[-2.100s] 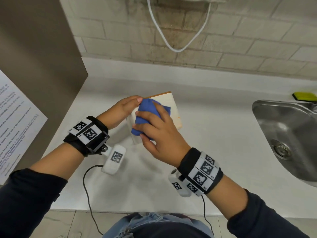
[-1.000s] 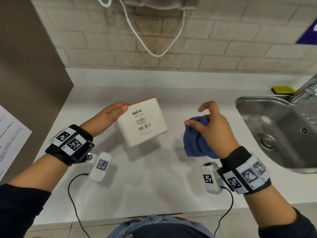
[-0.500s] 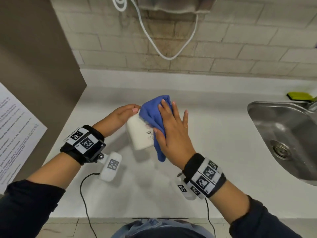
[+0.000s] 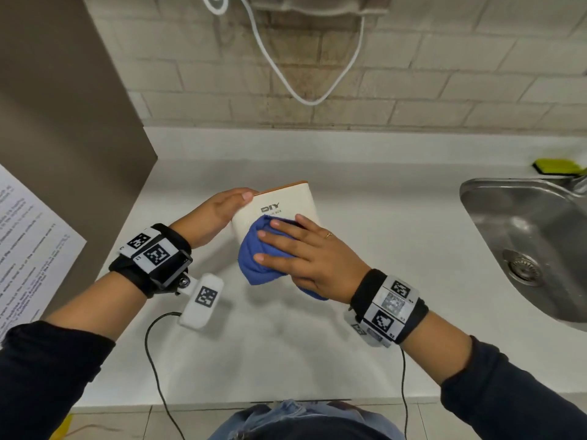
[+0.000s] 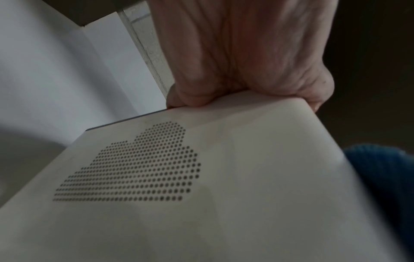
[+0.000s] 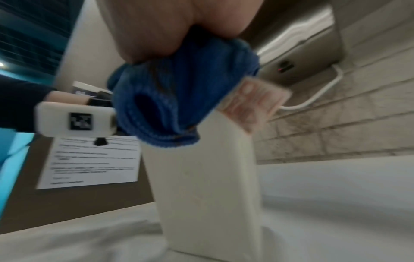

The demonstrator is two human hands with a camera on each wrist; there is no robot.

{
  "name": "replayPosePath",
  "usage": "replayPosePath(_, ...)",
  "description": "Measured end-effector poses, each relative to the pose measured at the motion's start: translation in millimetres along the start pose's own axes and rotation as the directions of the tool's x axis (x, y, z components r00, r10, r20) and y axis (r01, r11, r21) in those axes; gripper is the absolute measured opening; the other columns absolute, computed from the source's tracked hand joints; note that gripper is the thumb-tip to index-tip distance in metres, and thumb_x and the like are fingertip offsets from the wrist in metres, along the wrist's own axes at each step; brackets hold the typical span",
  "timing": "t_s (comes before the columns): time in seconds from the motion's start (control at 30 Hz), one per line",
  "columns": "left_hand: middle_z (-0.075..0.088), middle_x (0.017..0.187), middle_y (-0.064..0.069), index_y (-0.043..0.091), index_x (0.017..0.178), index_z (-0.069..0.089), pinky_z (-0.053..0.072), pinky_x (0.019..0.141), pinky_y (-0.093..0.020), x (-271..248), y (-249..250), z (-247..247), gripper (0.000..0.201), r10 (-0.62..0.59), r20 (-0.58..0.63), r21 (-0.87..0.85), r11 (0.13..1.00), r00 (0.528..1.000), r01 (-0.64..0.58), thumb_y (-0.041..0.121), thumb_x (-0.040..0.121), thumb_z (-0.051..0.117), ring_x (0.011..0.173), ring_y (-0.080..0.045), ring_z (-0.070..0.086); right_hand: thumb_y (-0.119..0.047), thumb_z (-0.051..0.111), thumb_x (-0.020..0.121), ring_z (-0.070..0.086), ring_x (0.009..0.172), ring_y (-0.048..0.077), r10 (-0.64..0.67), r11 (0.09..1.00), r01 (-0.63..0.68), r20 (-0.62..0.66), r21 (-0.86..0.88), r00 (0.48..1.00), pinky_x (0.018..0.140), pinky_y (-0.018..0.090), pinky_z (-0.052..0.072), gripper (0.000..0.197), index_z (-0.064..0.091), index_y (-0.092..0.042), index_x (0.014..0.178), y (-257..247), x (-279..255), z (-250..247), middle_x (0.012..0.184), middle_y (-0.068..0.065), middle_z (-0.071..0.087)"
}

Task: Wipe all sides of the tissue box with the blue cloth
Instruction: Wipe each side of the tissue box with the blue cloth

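Observation:
A cream tissue box (image 4: 284, 203) with an orange far edge and "DIY" print is tilted above the white counter. My left hand (image 4: 222, 211) grips its far left edge, thumb on the printed face. In the left wrist view the fingers (image 5: 186, 95) curl over the box (image 5: 201, 186) with its dotted side. My right hand (image 4: 305, 249) lies flat with straight fingers on the bunched blue cloth (image 4: 262, 262), pressing it against the near part of the printed face. The right wrist view shows the cloth (image 6: 179, 99) under the palm, on the box (image 6: 206, 177).
A steel sink (image 4: 527, 242) is sunk into the counter (image 4: 381, 223) at the right, with a green sponge (image 4: 557, 166) behind it. A brown panel (image 4: 63, 138) with a printed sheet (image 4: 28, 249) stands at the left. A white cable (image 4: 305, 74) hangs on the brick wall.
My right hand has slid the cloth down the printed face toward me, uncovering the "DIY" print. The left hand keeps its hold on the box.

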State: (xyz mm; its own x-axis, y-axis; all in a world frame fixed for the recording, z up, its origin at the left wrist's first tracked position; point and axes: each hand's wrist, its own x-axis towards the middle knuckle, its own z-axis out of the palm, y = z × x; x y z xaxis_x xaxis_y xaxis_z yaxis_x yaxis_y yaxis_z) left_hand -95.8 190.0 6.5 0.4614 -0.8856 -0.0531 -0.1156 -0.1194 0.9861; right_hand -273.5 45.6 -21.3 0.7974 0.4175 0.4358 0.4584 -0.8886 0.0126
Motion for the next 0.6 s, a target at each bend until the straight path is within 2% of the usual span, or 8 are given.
replayPosePath(0.07,0.071,0.079,0.014,0.022,0.093,0.063,0.046,0.069,-0.016,0.3,-0.5,0.9,0.039,-0.009,-0.024,0.012,1.000,1.000,0.009,0.051,0.072,0.047,0.074,-0.002,0.061,-0.008,0.044,0.083,0.025,0.137,0.027,0.131,0.991,-0.127,-0.083,0.052,0.988,0.116,0.037,0.004,0.053,0.038,-0.021,0.134,4.6,-7.9,5.1,0.143,0.013,0.044)
replayPosePath(0.13,0.069,0.075,0.017,0.025,0.091,0.063,0.045,0.067,-0.015,0.3,-2.3,2.1,0.038,-0.021,-0.049,0.029,0.999,0.999,0.023,0.053,0.070,0.048,0.070,0.001,0.059,-0.006,0.040,0.085,0.023,0.139,0.024,0.398,0.899,-0.332,-0.218,0.284,0.891,0.118,0.039,0.002,0.050,0.039,-0.021,0.133,-0.7,-9.7,13.0,0.144,0.007,0.039)
replayPosePath(0.23,0.068,0.073,0.018,0.026,0.092,0.061,0.045,0.065,-0.012,-1.4,-3.3,5.5,0.039,-0.041,-0.054,0.031,0.999,0.998,0.043,0.053,0.068,0.049,0.069,0.002,0.059,-0.009,0.033,0.088,0.033,0.135,0.021,0.758,0.603,-0.430,-0.315,0.672,0.571,0.117,0.045,0.019,0.046,0.043,-0.023,0.131,-17.7,5.8,22.0,0.142,0.001,0.038)
replayPosePath(0.3,0.068,0.081,0.014,0.026,0.095,0.061,0.045,0.073,-0.020,-3.6,-4.2,7.8,0.041,-0.057,-0.062,0.038,0.998,0.996,0.060,0.055,0.068,0.050,0.077,-0.003,0.060,-0.010,0.033,0.093,0.043,0.127,0.018,0.906,0.369,-0.368,-0.242,0.853,0.348,0.111,0.035,0.033,0.040,0.041,-0.019,0.132,-23.2,16.9,18.3,0.136,0.006,0.044)
replayPosePath(0.33,0.067,0.087,0.012,0.027,0.097,0.061,0.044,0.078,-0.026,-4.9,-3.8,8.8,0.043,-0.071,-0.070,0.044,0.996,0.995,0.074,0.056,0.067,0.051,0.083,-0.007,0.059,-0.009,0.032,0.097,0.048,0.121,0.013,0.945,0.263,-0.334,-0.171,0.905,0.279,0.105,0.025,0.038,0.037,0.039,-0.016,0.132,-21.6,19.7,14.8,0.132,0.005,0.047)
replayPosePath(0.4,0.064,0.095,0.007,0.028,0.100,0.060,0.042,0.081,-0.031,-8.3,-1.8,11.9,0.046,-0.082,-0.052,0.051,0.995,0.995,0.085,0.057,0.065,0.053,0.088,-0.010,0.059,-0.008,0.031,0.101,0.053,0.106,0.002,0.973,0.147,-0.362,-0.069,0.921,0.219,0.089,0.010,0.043,0.029,0.041,-0.016,0.127,-14.1,17.3,7.1,0.118,-0.002,0.054)
replayPosePath(0.5,0.064,0.102,0.010,0.031,0.101,0.058,0.046,0.081,-0.022,-13.6,3.4,18.1,0.047,-0.065,0.004,0.067,0.996,0.998,0.065,0.054,0.060,0.060,0.090,-0.004,0.062,-0.013,0.032,0.102,0.055,0.084,0.006,0.983,0.055,-0.508,0.042,0.860,0.178,0.074,0.022,0.045,0.018,0.045,-0.016,0.113,4.2,2.3,4.3,0.093,-0.008,0.055)
replayPosePath(0.6,0.063,0.106,0.006,0.030,0.100,0.058,0.048,0.076,-0.014,-23.2,3.4,26.3,0.052,-0.056,-0.039,0.073,0.996,0.998,0.058,0.051,0.054,0.067,0.094,-0.011,0.061,-0.014,0.034,0.100,0.057,0.084,0.015,0.990,0.067,-0.632,0.029,0.772,0.140,0.073,0.025,0.045,0.018,0.047,-0.015,0.113,6.7,-26.7,4.7,0.089,-0.008,0.057)
